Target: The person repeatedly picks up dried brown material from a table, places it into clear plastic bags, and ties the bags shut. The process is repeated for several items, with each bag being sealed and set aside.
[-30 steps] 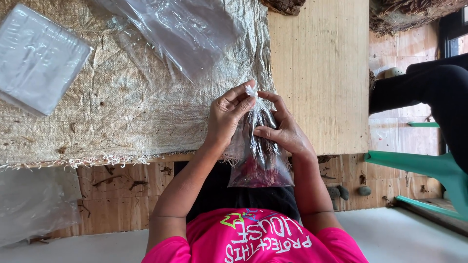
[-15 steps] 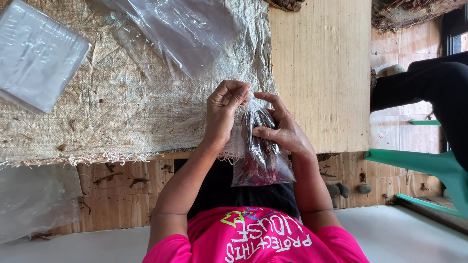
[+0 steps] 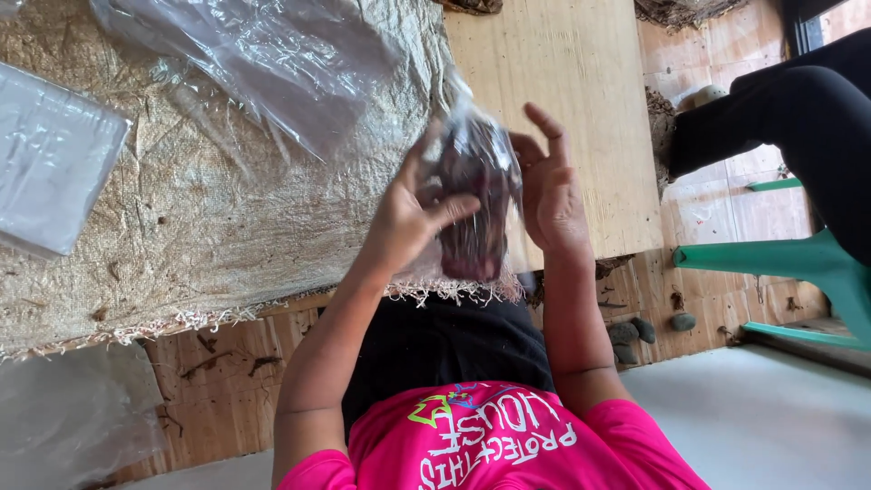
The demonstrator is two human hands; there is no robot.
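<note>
Hands meet above the counter (image 3: 553, 109) edge, around a clear bag (image 3: 476, 195) of dark red stuff. The left hand (image 3: 413, 218) has its grip closed on the bag's side; the right hand (image 3: 549, 195), at 3 o'clock, rests against it with fingers spread. Plastic sheeting (image 3: 272, 63) lies at 10 o'clock on sackcloth (image 3: 181, 227).

The person wears a bright pink short-sleeved shirt (image 3: 494, 445) with pale lettering and a small outlined emblem in green and blue printed across the chest. Below it, over the lap, there is plain black clothing (image 3: 445, 349). Both arms are bare from the sleeve hems down. The left hand (image 3: 413, 213) and the right hand (image 3: 549, 195) are bare too, with no gloves, rings, watch or bracelet showing.
</note>
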